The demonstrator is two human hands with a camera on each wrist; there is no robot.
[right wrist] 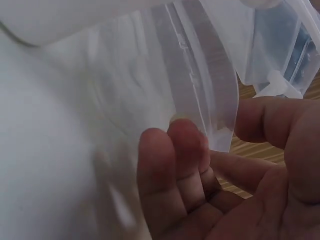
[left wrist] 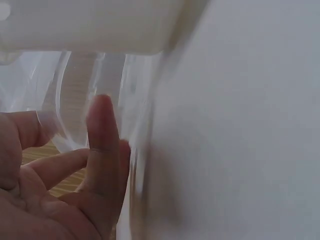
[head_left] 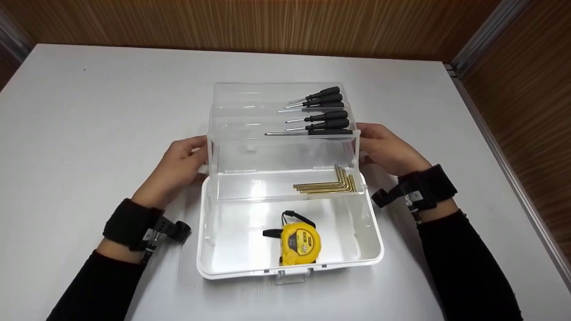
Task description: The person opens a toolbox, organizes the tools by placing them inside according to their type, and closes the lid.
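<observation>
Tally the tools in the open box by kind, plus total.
Black-handled screwdrivers in the top tray: 6
Brass hex keys in the middle tray: a nested bundle, about 5, exact count unclear
Yellow tape measure in the base: 1
Total: about 12 tools

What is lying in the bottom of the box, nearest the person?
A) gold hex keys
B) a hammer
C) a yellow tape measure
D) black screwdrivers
C: the yellow tape measure lies alone in the bottom of the box; the hex keys and screwdrivers sit in trays above.
</observation>
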